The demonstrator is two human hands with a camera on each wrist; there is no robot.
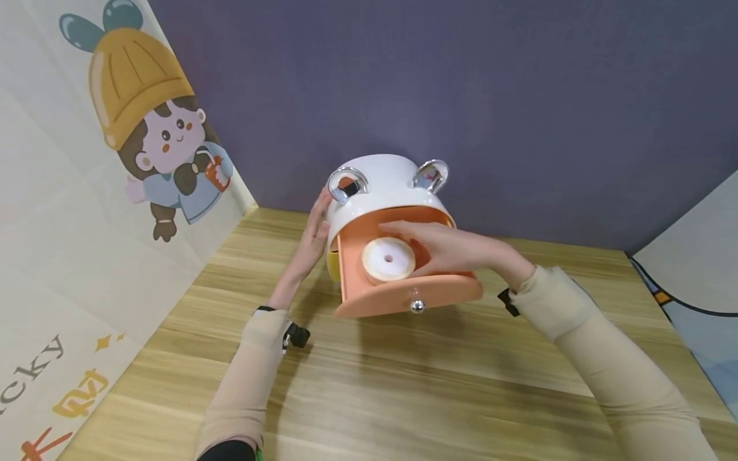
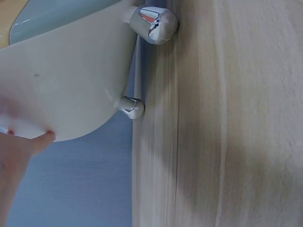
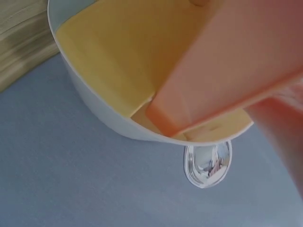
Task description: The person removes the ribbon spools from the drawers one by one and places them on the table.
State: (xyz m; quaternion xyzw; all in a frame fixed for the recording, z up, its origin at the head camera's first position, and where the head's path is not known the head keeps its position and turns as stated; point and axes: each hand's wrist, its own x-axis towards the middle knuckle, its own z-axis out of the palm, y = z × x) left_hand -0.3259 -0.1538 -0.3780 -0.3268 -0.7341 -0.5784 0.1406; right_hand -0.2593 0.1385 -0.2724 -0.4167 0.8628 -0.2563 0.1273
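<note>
A pale wood-grain tabletop (image 1: 369, 397) lies below, a blue-grey wall (image 1: 519, 96) beyond, the left hand (image 1: 311, 242), its extended fingers touching a glossy white box (image 1: 380, 182) with 2 silver ears (image 1: 444, 171). Just under the spread fingers of the right hand (image 1: 452, 246), a round white disc (image 1: 377, 259) sits in an orange drawer (image 1: 375, 302); their grip is hidden, impossible to tell.

A glossy white rounded plastic shell (image 3: 97, 106) has a smooth yellow inner lining (image 3: 113, 56). A coral-coloured flat-sided plastic drawer (image 3: 227, 66) juts out of it, near the camera. A shiny silver ear-shaped piece (image 3: 207, 163) projects beyond the shell's rim. Blurred, part of the bare right hand (image 3: 282, 130) shows at the right, beside the drawer. A pale wood-grain tabletop (image 3: 21, 40) shows at left; a plain blue-grey wall (image 3: 90, 179) stands on the far side.
</note>
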